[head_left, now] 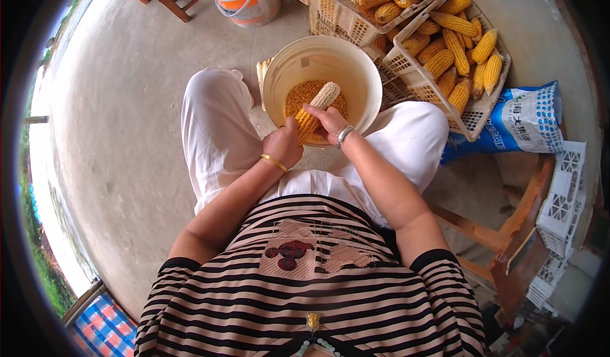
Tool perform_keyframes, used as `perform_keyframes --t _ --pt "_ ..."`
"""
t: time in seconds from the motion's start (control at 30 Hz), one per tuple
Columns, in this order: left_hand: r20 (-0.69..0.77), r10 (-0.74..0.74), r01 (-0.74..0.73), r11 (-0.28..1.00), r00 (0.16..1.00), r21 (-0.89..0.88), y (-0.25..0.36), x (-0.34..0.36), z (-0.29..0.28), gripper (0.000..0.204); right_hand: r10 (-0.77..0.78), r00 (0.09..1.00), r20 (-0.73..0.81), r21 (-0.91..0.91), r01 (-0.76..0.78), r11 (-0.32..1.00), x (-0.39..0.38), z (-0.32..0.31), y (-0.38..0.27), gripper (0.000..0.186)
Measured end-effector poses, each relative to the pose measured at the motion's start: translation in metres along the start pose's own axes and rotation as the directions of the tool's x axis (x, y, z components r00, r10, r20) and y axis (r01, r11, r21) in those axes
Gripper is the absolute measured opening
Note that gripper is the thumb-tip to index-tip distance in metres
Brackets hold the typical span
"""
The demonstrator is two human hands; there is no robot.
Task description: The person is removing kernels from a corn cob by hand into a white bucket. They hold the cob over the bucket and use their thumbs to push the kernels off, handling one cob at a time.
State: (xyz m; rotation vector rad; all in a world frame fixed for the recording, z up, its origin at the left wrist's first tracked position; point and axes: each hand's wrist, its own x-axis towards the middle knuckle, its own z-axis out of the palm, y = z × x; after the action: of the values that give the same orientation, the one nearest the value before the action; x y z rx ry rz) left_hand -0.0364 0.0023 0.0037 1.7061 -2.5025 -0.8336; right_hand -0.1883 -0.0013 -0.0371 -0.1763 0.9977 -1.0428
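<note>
Between my knees stands a cream-coloured bucket [365, 71] with loose yellow corn kernels [304, 91] in its bottom. Over it I hold a corn cob [309, 117], tilted with its far end to the right. The far end is bare and pale; the near part still carries yellow kernels. My left hand [283, 145] is closed round the near end of the cob. My right hand [328, 125] grips its side, the thumb lying along the cob near the border of bare and kernelled parts. The right fingers are partly hidden beneath the cob.
Plastic crates [406, 65] heaped with corn cobs [452, 52] stand at the far right, beside a blue and white sack [524, 119]. A clear and orange bucket [244, 4] is at the far left. Pale cobs [261, 71] lie behind the cream bucket. A wooden frame [473, 230] stands at right.
</note>
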Motion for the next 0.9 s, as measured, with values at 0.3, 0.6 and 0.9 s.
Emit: perform_keyframes --t 0.3,0.6,0.9 --pt "0.001 0.023 -0.023 0.999 1.000 0.027 0.006 -0.001 0.000 0.032 -0.163 0.973 -0.164 -0.263 0.116 0.958 0.023 -0.018 0.024 0.034" --pt "0.015 0.029 -0.030 0.997 0.999 0.072 0.008 -0.003 -0.001 0.029 0.141 0.989 -0.047 0.140 -0.133 0.981 0.008 -0.006 0.001 0.034" --pt "0.035 0.104 -0.109 0.981 0.994 0.163 0.004 0.004 0.014 0.027 0.034 0.986 -0.165 -0.087 -0.049 0.995 0.010 -0.016 0.009 0.042"
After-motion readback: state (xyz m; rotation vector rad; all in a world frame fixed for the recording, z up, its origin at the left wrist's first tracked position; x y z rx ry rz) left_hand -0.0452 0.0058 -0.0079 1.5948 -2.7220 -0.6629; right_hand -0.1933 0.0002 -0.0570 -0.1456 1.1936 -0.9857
